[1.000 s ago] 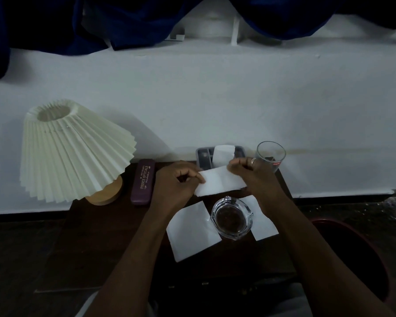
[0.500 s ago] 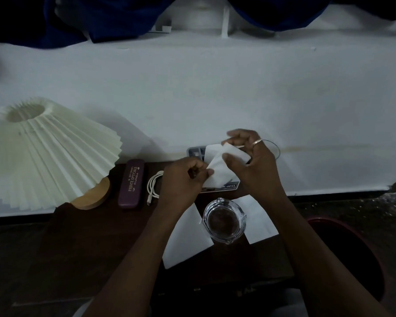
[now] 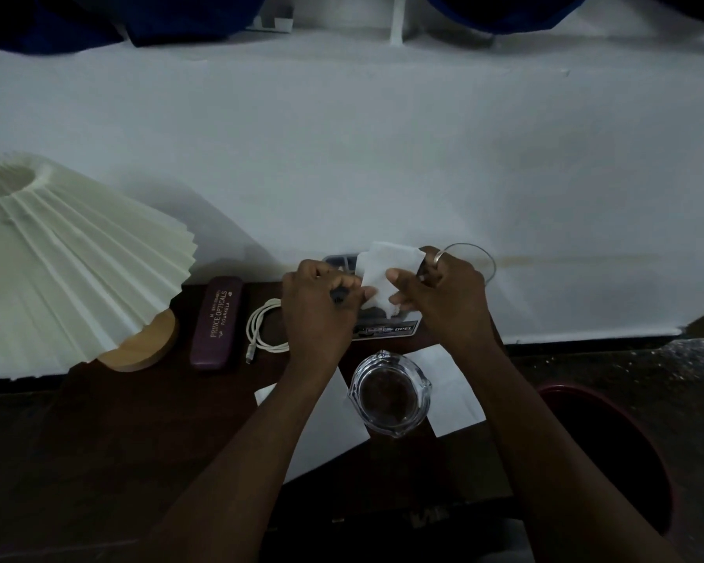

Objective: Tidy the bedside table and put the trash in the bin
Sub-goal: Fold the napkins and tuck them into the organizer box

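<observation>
My right hand (image 3: 444, 302) and my left hand (image 3: 322, 306) both pinch a folded white paper (image 3: 387, 266) held up above the back of the dark wooden bedside table (image 3: 118, 420). A small dark thing shows inside my left hand's curled fingers. Two more white paper sheets lie on the table, one (image 3: 330, 432) under my left forearm and one (image 3: 456, 400) to the right of a glass ashtray (image 3: 391, 392). A dark red bin (image 3: 610, 453) stands on the floor to the right of the table.
A pleated cream lamp (image 3: 70, 262) on a wooden base stands at the left. Beside it lie a maroon glasses case (image 3: 217, 321) and a coiled white cable (image 3: 265, 327). A grey tray (image 3: 387, 329) and a drinking glass (image 3: 484, 262) are behind my hands, near the white wall.
Both hands have raised the folded paper off the table and folded it smaller. The cable has come into view beside the case.
</observation>
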